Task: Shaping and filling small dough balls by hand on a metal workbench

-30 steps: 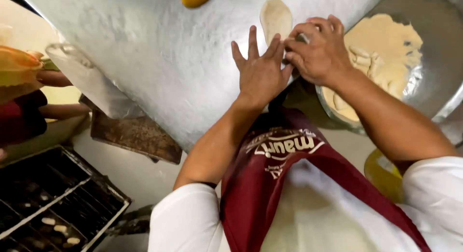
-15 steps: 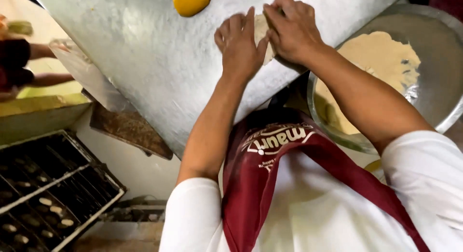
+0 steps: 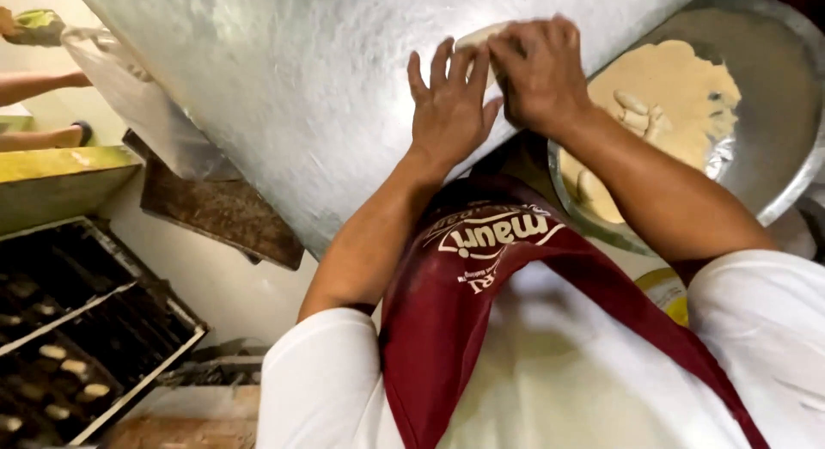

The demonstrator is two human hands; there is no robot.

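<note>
Left hand (image 3: 449, 114) lies flat, fingers spread, on the floured metal table (image 3: 284, 97); right hand (image 3: 537, 71) curls over the dough piece (image 3: 478, 36) at twelve o'clock. Soft and pliable, likely sticky, so best gripped lightly along its edges.

Warm, even light; soft sheen on the steel bench (image 3: 301, 114). Wide-angle bending at edges. Slight blur; dark rack (image 3: 77, 329) below-left of bench underexposed.
</note>
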